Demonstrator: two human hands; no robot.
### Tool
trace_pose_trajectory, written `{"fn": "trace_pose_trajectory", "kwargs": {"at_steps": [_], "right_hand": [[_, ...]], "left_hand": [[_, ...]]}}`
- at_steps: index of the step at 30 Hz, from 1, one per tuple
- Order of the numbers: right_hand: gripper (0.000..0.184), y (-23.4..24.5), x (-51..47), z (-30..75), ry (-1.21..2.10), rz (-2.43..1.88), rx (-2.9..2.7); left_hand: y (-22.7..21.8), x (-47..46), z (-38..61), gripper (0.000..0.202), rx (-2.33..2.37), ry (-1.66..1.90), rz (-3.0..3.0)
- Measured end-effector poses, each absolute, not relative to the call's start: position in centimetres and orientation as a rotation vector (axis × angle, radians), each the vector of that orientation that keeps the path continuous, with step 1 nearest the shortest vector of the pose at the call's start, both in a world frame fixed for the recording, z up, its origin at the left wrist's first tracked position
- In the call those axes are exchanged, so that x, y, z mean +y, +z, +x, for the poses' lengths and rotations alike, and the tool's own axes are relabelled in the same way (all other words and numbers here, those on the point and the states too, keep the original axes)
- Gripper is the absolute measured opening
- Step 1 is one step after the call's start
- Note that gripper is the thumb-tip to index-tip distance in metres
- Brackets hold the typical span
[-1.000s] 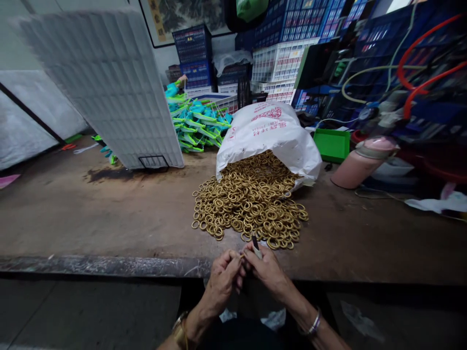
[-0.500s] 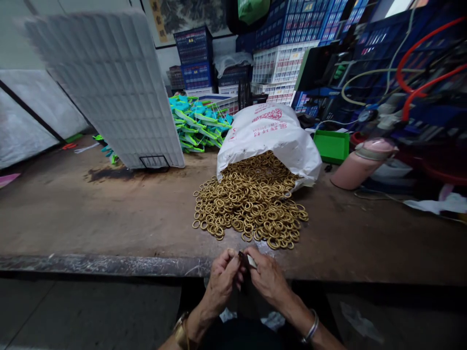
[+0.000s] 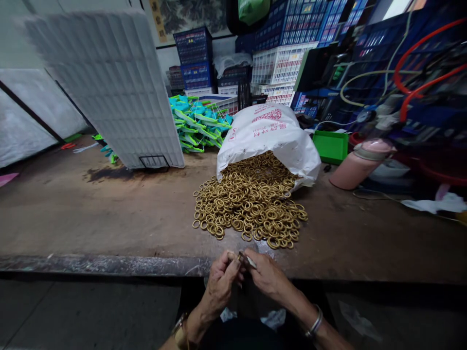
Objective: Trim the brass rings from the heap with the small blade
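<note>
My left hand (image 3: 221,279) is closed in a pinch at the table's front edge, fingertips on what looks like a gold-coloured ring (image 3: 239,258), mostly covered by the fingers. Against it, my right hand (image 3: 268,274) grips a small tool (image 3: 251,263) with a pale body; its kind cannot be made out, and a dark part shows between both hands' fingertips. Just beyond the hands spreads a heap of gold-coloured rings (image 3: 251,206). They spill from the open mouth of a white sack (image 3: 262,129) with red print, which lies on its side.
A tall grey-white ribbed panel (image 3: 109,87) stands on the wooden table (image 3: 146,218) at left. Behind it lie green and turquoise plastic pieces (image 3: 199,124). A green tray (image 3: 330,147) and a pink bottle (image 3: 361,163) are at right. Stacked crates (image 3: 284,63) fill the back.
Both hands stay together at the table edge with only slight finger movement. My right forearm has shifted a little to the right. The heap and sack look the same.
</note>
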State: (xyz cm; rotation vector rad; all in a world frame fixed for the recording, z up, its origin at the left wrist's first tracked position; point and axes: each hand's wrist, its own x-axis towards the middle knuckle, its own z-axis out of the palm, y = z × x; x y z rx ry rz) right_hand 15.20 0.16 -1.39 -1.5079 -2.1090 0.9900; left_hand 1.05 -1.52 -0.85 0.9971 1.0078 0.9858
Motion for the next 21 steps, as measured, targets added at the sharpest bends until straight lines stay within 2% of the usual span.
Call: {"fn": "trace_pose_trajectory", "kwargs": {"at_steps": [3, 8, 11, 21], "right_hand": [[0.02, -1.5, 0.2, 15.4, 0.952, -1.535, -2.191], [0.024, -1.7, 0.4, 15.2, 0.612, -1.798, -2.25], [0.027, -1.3, 0.9, 14.6, 0.491, -1.874, -2.171], [0.033, -3.1, 2.9, 14.3, 0.146, -2.069, -2.062]], "left_hand": [[-0.4, -2.0, 0.7, 0.035, 0.99, 0.998, 0.985], [1.2, -3.0, 0.5, 0.029, 0.87, 0.998, 1.019], [1.7, -3.0, 0.8, 0.027, 0.748, 0.999, 0.824], [-2.2, -1.0, 0.4, 0.028, 0.744, 1.03, 0.375]]}}
